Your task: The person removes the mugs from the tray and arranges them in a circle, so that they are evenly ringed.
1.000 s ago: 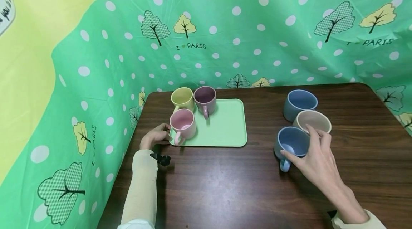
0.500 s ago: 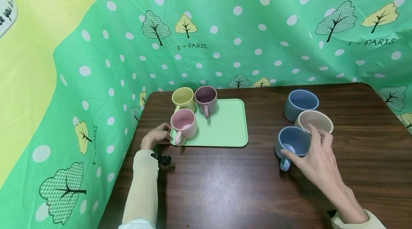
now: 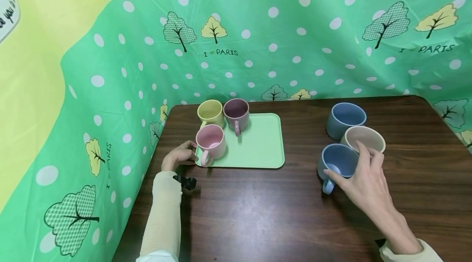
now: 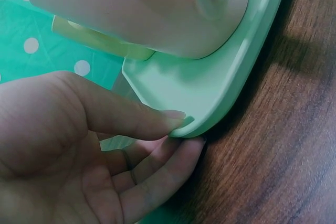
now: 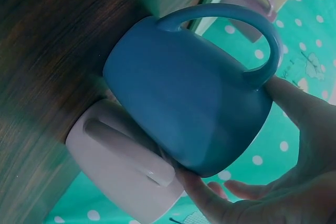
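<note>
Right hand (image 3: 363, 180) grips the rim of the near blue mug (image 3: 336, 164) on the table (image 3: 258, 213), touching the beige mug (image 3: 365, 138). Left hand (image 3: 179, 156) pinches the green tray's (image 3: 263, 143) corner beside the pink mug (image 3: 210, 143).

Six mugs in all: one yellow mug (image 3: 209, 112), one purple mug (image 3: 235, 112) and one pink mug (image 3: 210, 142) on the tray, then two blue ones, the far blue mug (image 3: 344, 118) and the near blue mug (image 3: 337, 163), and one cream mug (image 3: 365, 138). One green tray (image 3: 260, 147). One brown counter (image 3: 265, 208). Two hands, a left hand (image 3: 179, 156) and a right hand (image 3: 365, 184)
</note>
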The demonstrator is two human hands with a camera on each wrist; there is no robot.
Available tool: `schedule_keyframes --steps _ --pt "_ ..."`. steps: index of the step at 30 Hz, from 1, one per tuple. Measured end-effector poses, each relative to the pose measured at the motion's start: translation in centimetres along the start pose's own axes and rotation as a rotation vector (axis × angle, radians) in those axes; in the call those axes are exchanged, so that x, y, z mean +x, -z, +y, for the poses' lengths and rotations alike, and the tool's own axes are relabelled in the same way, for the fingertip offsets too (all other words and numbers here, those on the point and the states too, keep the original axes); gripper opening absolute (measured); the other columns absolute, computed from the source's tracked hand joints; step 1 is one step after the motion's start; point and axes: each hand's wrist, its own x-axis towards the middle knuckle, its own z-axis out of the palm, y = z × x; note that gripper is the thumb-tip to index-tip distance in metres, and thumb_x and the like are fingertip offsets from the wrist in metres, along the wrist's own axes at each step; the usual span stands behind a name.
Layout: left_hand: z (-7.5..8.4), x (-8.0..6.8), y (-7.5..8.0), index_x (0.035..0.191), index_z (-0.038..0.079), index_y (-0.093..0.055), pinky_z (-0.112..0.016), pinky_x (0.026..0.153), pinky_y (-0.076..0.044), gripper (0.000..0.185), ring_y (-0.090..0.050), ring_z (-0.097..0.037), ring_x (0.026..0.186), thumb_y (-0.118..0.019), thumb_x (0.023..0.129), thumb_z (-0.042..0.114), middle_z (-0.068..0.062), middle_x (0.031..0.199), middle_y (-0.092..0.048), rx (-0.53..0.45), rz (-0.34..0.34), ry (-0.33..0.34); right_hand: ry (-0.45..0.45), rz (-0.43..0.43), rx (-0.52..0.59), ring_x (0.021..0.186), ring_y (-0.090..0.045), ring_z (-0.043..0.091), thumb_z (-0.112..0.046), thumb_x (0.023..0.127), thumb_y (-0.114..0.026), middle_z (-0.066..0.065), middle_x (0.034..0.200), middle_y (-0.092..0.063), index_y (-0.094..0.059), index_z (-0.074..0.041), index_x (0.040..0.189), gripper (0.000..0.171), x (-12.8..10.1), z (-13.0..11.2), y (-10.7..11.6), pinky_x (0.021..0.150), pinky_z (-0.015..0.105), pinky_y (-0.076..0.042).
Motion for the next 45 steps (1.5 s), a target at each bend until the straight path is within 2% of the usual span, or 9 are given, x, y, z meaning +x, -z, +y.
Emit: schedule_keyframes --steps 14,22,29,38,45 --pt "0.17 -0.02 0.13 0.125 0.002 -0.038 -0.033 0.081 -0.053 0.049 -0.051 -0.02 0.086 -0.057 0.081 -0.007 -0.012 0.101 -0.046 0.005 -0.009 0.011 0.001 -0.006 -0.008 0.1 -0.039 0.055 -0.036 0.067 -0.085 0.037 0.132 -0.024 -0.018 -0.002 0.149 0.111 -0.08 -0.2 0.09 0.072 0.065 -0.037" --pt "0.22 -0.03 0.18 0.123 0.0 -0.039 -0.029 0.076 -0.053 0.047 -0.053 -0.02 0.089 -0.057 0.081 -0.008 -0.015 0.114 -0.043 -0.031 -0.012 0.01 -0.012 -0.011 -0.015 0.101 -0.039 0.055 -0.036 0.066 -0.085 0.037 0.133 -0.024 -0.017 -0.004 0.149 0.112 -0.19 -0.3 0.2 0.07 0.064 -0.037" --pt "0.23 -0.07 0.12 0.124 0.0 -0.038 -0.031 0.077 -0.053 0.048 -0.052 -0.019 0.086 -0.056 0.081 -0.008 -0.014 0.107 -0.045 -0.016 -0.015 0.007 -0.019 -0.014 -0.025 0.1 -0.038 0.055 -0.038 0.067 -0.085 0.037 0.132 -0.024 -0.017 -0.004 0.15 0.112 -0.06 -0.34 0.17 0.067 0.064 -0.037" --pt "0.67 -0.56 0.01 0.127 -0.002 -0.036 -0.035 0.083 -0.053 0.049 -0.051 -0.021 0.09 -0.055 0.082 -0.007 -0.017 0.114 -0.044 -0.013 -0.024 -0.009 -0.027 -0.02 -0.042 0.098 -0.039 0.055 -0.038 0.067 -0.085 0.037 0.13 -0.025 -0.015 -0.005 0.15 0.113 -0.05 -0.47 0.29 0.063 0.062 -0.038" --pt "0.36 -0.24 0.14 0.127 -0.001 -0.037 -0.031 0.078 -0.053 0.049 -0.052 -0.02 0.088 -0.056 0.082 -0.007 -0.016 0.113 -0.043 -0.009 -0.02 0.0 -0.041 -0.018 -0.049 0.098 -0.039 0.055 -0.038 0.066 -0.085 0.038 0.129 -0.026 -0.015 -0.006 0.15 0.114 0.11 -0.41 0.5 0.062 0.062 -0.038"
